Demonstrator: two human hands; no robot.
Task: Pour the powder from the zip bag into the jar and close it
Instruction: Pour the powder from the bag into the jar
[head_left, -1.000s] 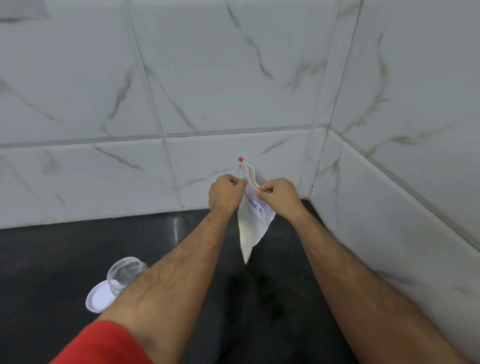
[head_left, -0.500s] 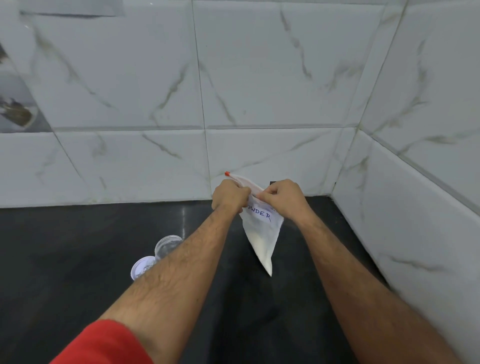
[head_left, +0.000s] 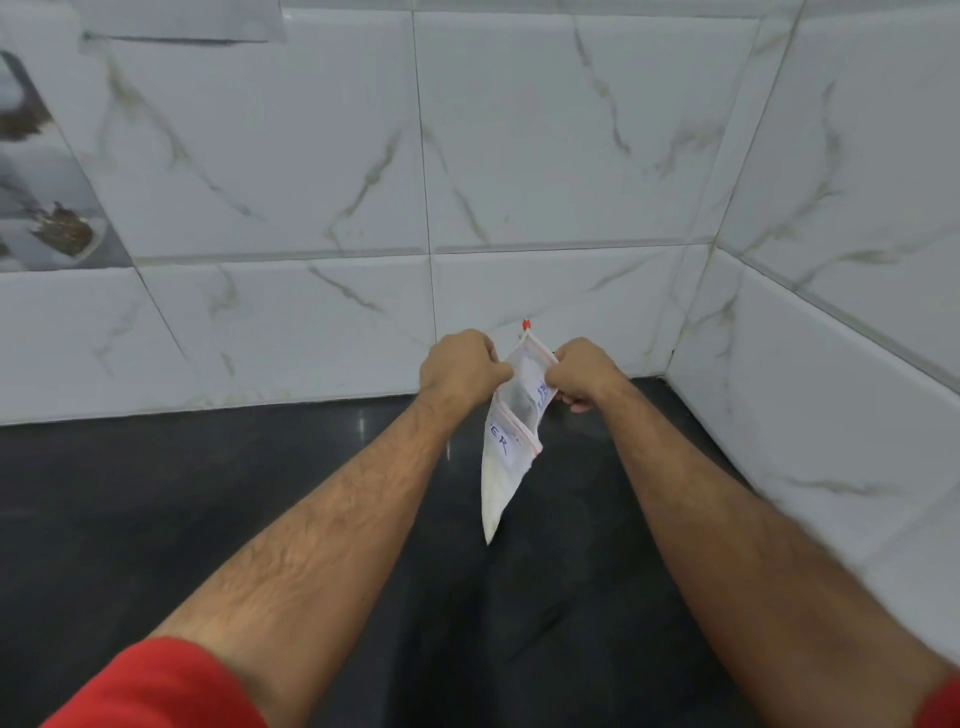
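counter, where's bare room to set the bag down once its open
The dark counter shows bare to the left of the left forearm, up to the tiled back wall. Another bare strip lies between the forearms, under the hanging zip bag. It is tightest on the right, where the right hand nears the side wall. The left hand pinches the bag too.

the zip bag mouth now gapes, both hands pulled apart; jar gone from view.

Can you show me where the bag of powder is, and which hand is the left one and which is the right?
zip bag (head_left: 501, 467): head view, on its lower, powder-filled half.
left hand (head_left: 462, 366): head view, on the back of the hand.
right hand (head_left: 582, 371): head view, on the back of the hand.
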